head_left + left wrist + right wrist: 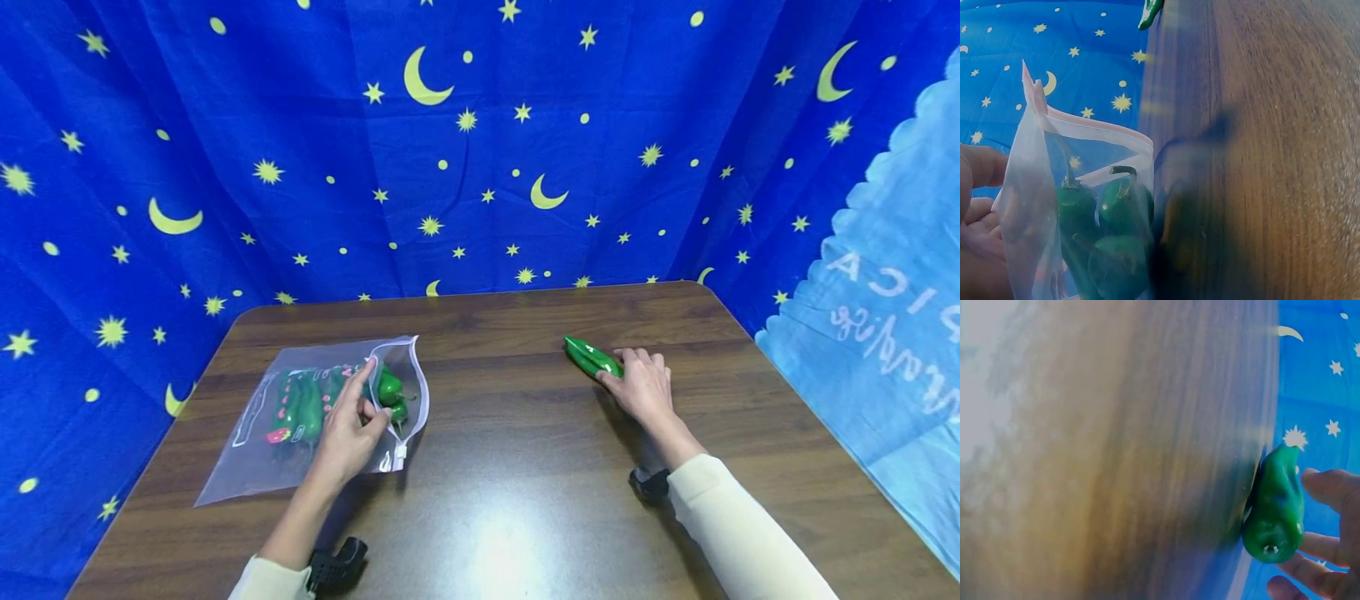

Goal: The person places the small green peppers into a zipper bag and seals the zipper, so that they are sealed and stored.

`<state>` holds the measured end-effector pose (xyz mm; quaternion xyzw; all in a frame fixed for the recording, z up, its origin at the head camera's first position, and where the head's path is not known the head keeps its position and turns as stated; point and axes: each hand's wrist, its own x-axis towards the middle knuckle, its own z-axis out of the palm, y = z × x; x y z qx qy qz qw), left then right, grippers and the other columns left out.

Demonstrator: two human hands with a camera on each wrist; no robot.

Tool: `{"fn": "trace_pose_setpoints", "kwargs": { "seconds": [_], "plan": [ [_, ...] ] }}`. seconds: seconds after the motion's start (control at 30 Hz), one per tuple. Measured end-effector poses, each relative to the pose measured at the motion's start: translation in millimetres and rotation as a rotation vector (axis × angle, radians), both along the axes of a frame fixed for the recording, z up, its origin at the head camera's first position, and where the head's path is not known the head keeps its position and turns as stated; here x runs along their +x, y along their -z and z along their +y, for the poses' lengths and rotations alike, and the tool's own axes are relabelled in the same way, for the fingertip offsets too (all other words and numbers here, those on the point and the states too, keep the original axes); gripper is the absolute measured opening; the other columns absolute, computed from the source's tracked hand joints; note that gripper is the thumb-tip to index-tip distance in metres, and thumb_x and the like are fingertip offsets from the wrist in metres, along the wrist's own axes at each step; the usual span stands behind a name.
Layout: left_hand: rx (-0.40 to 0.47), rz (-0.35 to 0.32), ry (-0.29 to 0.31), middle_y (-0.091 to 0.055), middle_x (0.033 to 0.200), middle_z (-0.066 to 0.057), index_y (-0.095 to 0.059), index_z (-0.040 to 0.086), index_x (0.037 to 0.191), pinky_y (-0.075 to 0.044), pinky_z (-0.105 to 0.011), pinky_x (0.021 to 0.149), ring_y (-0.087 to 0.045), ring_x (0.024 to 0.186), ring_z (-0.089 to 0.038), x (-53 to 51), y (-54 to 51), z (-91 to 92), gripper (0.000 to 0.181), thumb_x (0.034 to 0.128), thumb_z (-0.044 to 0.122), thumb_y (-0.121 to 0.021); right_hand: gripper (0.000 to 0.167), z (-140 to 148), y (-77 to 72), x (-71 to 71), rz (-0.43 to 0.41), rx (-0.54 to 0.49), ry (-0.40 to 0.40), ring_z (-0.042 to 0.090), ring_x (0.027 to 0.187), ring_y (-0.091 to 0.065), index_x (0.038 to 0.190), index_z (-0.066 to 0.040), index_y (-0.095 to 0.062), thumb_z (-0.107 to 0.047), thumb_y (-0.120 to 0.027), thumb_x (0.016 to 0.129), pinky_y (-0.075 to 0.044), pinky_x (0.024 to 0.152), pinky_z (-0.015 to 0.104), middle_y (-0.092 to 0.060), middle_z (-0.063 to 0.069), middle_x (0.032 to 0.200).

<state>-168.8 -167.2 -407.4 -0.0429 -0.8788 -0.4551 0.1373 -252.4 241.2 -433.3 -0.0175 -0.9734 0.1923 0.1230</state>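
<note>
On the left of the table lies a clear plastic zip bag (251, 471) with pink printing and several green peppers (390, 388) inside. Its mouth gapes toward the right. My left hand (352, 429) pinches the bag near its mouth between thumb and fingers; in the left wrist view the film (1029, 237) partly veils those fingers. A single glossy green pepper (588, 357) lies on the table at the right. Around its near end is my right hand (645, 387), thumb and fingers spread on either side. In the right wrist view, the pepper (1275, 506) rests against the tabletop.
The brown wooden table (487, 400) carries both items. Behind it hangs a blue cloth (480, 167) with yellow moons and stars. A light blue cloth (885, 333) with white lettering hangs at the right. Black wrist mounts (337, 567) sit under the forearms.
</note>
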Motion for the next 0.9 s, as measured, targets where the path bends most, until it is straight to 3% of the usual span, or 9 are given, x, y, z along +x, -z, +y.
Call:
{"fn": "trace_pose_setpoints", "kwargs": {
  "seconds": [0.33, 0.57, 0.73, 0.9],
  "plan": [
    [-0.002, 0.000, -0.001, -0.054, 0.080, -0.008, -0.034, 0.014, 0.147, -0.040, -0.021, 0.052, -0.044, 0.059, 0.000, 0.4, 0.0, -1.2, 0.075, 0.0802, -0.001, -0.065, 0.053, 9, 4.8, 0.4, -0.064, -0.027, 0.016, 0.039, 0.096, -0.048, 0.122, -0.003, -0.058, -0.038, -0.064, 0.084, -0.035, 0.076, 0.046, -0.060, 0.025, 0.115],
    [0.012, -0.012, 0.003, -0.054, 0.087, -0.010, -0.033, 0.015, 0.147, -0.040, -0.021, 0.050, -0.045, 0.060, 0.000, 0.4, -1.3, -1.1, 0.075, 0.0808, -0.001, -0.064, 0.047, 12, 5.5, 0.5, -0.052, -0.037, -0.006, 0.043, 0.098, -0.050, 0.118, -0.001, -0.061, -0.034, -0.063, 0.086, -0.036, 0.078, 0.049, -0.063, 0.026, 0.106],
    [0.019, -0.019, 0.003, -0.054, 0.084, -0.009, -0.033, 0.016, 0.147, -0.041, -0.020, 0.052, -0.045, 0.060, -0.001, 0.4, -1.3, -0.6, 0.075, 0.0809, -0.001, -0.064, 0.045, 10, 6.4, 0.6, -0.056, -0.072, -0.023, 0.040, 0.097, -0.052, 0.115, -0.002, -0.064, -0.035, -0.062, 0.086, -0.036, 0.084, 0.050, -0.066, 0.025, 0.106],
    [0.016, -0.014, 0.000, -0.054, 0.083, -0.009, -0.033, 0.016, 0.147, -0.041, -0.020, 0.053, -0.045, 0.060, -0.001, 0.5, -1.1, 0.3, 0.075, 0.0808, -0.001, -0.064, 0.042, -1, 4.8, 2.2, -0.025, -0.096, -0.071, 0.037, 0.093, -0.054, 0.112, -0.003, -0.066, -0.035, -0.064, 0.085, -0.038, 0.081, 0.048, -0.067, 0.022, 0.106]
  ]
}}
